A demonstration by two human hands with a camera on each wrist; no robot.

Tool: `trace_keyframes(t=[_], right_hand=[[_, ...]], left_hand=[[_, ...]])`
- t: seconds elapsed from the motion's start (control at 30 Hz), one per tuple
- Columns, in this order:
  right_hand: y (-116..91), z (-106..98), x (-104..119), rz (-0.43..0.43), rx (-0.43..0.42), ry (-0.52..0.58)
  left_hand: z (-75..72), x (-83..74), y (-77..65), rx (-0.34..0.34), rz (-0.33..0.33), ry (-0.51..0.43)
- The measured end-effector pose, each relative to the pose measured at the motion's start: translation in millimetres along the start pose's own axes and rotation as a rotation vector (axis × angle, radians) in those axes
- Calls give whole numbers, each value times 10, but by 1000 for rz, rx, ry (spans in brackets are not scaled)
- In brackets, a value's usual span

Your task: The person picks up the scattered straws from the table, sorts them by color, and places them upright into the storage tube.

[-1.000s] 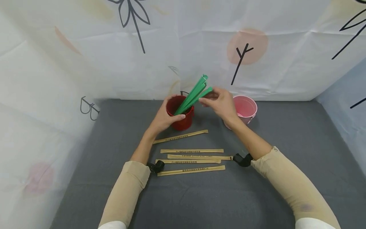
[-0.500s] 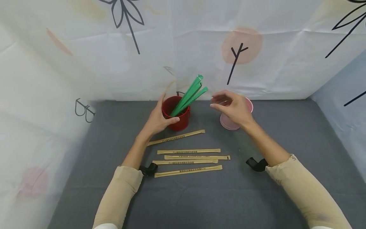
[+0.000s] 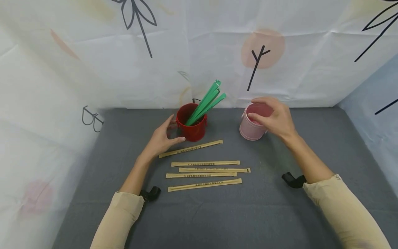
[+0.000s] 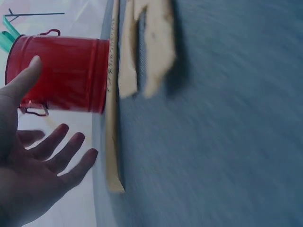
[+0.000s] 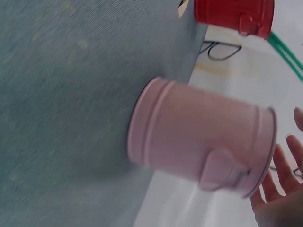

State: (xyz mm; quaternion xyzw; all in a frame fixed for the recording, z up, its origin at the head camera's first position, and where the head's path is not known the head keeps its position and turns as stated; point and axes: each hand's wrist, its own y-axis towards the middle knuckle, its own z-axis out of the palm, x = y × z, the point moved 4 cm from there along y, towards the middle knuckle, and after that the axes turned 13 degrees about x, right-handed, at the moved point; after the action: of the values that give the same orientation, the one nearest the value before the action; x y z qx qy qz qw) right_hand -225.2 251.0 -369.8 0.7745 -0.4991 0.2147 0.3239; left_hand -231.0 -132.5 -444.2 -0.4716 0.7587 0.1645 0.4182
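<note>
A red bucket [image 3: 194, 134] stands upright at the back, with several green wrapped straws [image 3: 206, 105] leaning out to the right. Beside its left side is my left hand [image 3: 160, 138], fingers spread and thumb apart. The left wrist view shows nothing in that hand [image 4: 35, 175], with the red bucket [image 4: 71, 75] just beyond the thumb. To the right stands a pink bucket [image 3: 249, 129]. My right hand [image 3: 278, 117] reaches over its right side, thumb and fingers parted at the rim. In the right wrist view, loosely bent fingers lie by the mouth of the pink bucket [image 5: 199, 132].
Several tan paper-wrapped straws [image 3: 205, 163] lie crosswise on the grey cloth [image 3: 224, 218] in front of the buckets. One slanted tan straw [image 3: 191, 149] is nearest the red bucket. A white printed cloth [image 3: 211, 52] hangs behind.
My right hand let go of a green straw, which now leans in the red bucket, and moved right to the pink bucket. My left hand released the red bucket and drew back left.
</note>
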Motion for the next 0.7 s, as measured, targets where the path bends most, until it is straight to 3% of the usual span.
trace_keyframes(t=[0.33, 0.47, 0.7], right_hand=[[-198, -3, -289, 170, 110, 48], [-248, 53, -350, 214, 129, 131], [-260, 150, -430, 214, 162, 319]], left_hand=[[-23, 124, -312, 60, -103, 139], [-4, 148, -380, 93, -104, 166], [36, 165, -454, 133, -108, 204]])
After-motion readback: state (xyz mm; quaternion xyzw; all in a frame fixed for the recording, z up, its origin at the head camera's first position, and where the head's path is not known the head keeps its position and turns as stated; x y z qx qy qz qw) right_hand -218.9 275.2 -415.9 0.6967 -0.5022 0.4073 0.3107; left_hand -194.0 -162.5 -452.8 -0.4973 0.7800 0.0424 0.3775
